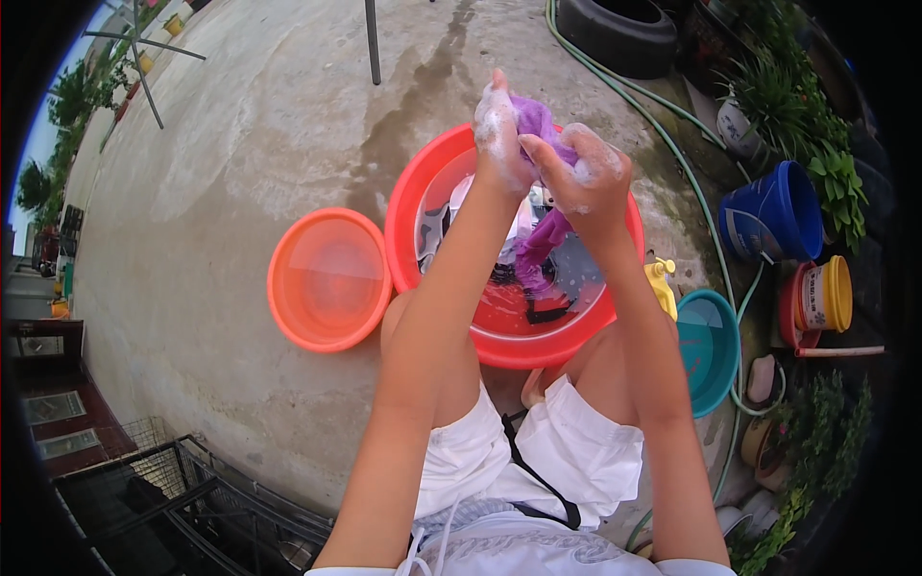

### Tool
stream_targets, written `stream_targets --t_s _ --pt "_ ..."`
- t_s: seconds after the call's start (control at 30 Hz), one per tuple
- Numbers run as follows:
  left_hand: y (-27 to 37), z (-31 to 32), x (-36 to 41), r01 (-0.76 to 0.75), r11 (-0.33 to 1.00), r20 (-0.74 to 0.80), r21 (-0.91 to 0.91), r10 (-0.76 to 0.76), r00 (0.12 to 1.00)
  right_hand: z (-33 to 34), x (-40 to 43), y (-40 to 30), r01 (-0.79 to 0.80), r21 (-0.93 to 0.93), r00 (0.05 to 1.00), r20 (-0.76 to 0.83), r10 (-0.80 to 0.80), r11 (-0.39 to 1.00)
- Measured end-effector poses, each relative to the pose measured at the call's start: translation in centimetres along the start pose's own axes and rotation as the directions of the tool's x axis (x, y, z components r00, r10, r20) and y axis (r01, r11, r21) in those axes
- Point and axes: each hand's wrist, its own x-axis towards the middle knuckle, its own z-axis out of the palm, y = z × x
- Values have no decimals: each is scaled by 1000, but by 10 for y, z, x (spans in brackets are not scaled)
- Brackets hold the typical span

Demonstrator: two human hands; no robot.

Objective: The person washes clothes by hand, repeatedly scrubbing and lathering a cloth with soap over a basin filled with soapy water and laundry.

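Wet purple cloth (534, 119) is bunched between my two soapy hands over the far side of a large red basin (403, 209). My left hand (498, 137) grips it from the left, foam covering the fingers. From the right, my right hand (587, 169) closes on the same cloth, its thumb towards the left hand. Below the hands a length of purple fabric (540, 245) hangs into the water. White and dark pieces of laundry lie in the basin, partly hidden by my forearms.
An orange basin (328, 335) with clear water stands left of the red one. On the right are a yellow pump bottle (661, 288), a teal basin (731, 353), a green hose (695, 180), a blue bucket (771, 209) and a black tire (619, 39). A black metal cage (194, 497) stands lower left.
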Motion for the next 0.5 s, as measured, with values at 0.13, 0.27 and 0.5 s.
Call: stream_targets --t_s 0.13,0.27,0.5 --pt "-19 -7 5 354 893 439 -278 -209 874 14 -4 -1 220 -165 973 -36 -229 961" --pt "-21 21 -32 199 903 237 -381 -113 965 -10 15 44 -83 -122 990 -127 67 989" --pt "-21 -32 14 440 842 807 -312 -10 591 11 -11 -22 179 -14 984 -21 -180 984"
